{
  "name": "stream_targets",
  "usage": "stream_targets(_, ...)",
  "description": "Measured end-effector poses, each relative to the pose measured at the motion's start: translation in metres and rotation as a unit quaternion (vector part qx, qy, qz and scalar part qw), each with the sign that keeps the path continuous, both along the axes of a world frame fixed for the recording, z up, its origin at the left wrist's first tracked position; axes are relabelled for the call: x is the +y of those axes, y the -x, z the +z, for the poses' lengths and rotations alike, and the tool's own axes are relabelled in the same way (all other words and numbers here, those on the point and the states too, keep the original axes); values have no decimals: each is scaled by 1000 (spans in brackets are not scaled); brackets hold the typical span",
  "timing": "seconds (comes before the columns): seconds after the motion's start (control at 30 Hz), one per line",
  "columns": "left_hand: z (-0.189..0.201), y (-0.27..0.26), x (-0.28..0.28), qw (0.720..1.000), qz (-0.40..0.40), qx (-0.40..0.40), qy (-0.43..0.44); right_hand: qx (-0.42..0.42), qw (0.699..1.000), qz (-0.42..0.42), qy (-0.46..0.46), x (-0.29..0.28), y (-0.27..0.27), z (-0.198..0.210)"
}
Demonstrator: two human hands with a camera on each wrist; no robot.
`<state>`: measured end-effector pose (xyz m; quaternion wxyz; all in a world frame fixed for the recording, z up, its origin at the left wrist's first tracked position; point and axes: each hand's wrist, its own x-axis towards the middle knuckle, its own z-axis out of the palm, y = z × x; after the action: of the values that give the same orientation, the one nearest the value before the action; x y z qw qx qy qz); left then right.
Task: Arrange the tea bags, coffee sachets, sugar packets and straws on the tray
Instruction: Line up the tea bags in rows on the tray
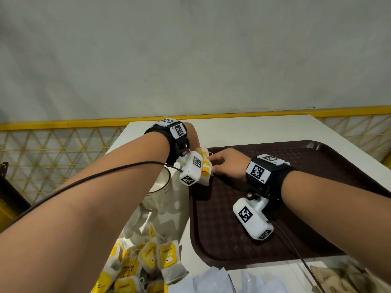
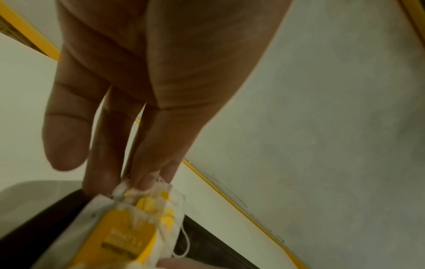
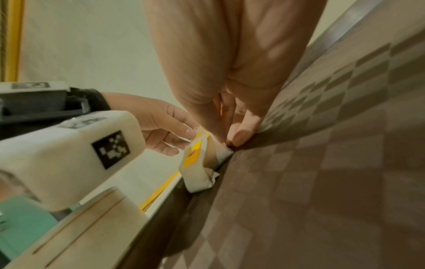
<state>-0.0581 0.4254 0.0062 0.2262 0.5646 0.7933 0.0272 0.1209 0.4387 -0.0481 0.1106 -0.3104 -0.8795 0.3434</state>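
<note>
A small stack of yellow-and-white tea bags point(image 1: 206, 167) stands on edge at the far left corner of the dark brown tray point(image 1: 306, 187). My left hand point(image 1: 197, 145) pinches the tops of the tea bags point(image 2: 138, 218) from above with thumb and fingertips point(image 2: 147, 180). My right hand point(image 1: 212, 166) comes in from the right over the tray, its thumb and forefinger closed on the stack's near edge. In the right wrist view, the right fingertips point(image 3: 240, 138) press at the base of the tea bags point(image 3: 195, 163) against the tray point(image 3: 322, 163). No straws are in view.
A white mug point(image 1: 160, 187) with a gold rim stands left of the tray on the white table point(image 1: 254, 130). A loose pile of tea bags point(image 1: 148, 267) lies at bottom left, white packets point(image 1: 211, 280) at bottom centre, brown packets point(image 1: 338, 278) at bottom right. A yellow mesh fence runs behind.
</note>
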Motion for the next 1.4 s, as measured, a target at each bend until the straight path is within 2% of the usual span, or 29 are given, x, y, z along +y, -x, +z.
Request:
stream_targets(0.17, -1, 4, 4, 1000, -10, -11, 7, 19, 999, 2, 30, 1, 1, -3)
stream_targets(0.27, -5, 5, 2, 1000, 9, -12, -4, 17, 999, 10, 27, 3, 3, -6)
stream_targets(0.43, -4, 8, 3, 999, -10, -46, 13, 17, 999, 32, 23, 6, 8, -11)
stream_targets(0.6, -4, 5, 1, 999, -5, -46, -15, 20, 999, 34, 33, 7, 7, -11)
stream_targets(1.1, -10, 11, 4, 986, 82, -109, -93, 44, 997, 2, 62, 6, 5, -10)
stream_targets(1.2, -9, 10, 1, 985, 96, -87, -112, 56, 996, -23, 65, 9, 7, -13)
stream_targets(1.4, -6, 10, -8, 995, 83, -47, -42, 51, 996, -47, 63, 10, 9, -14)
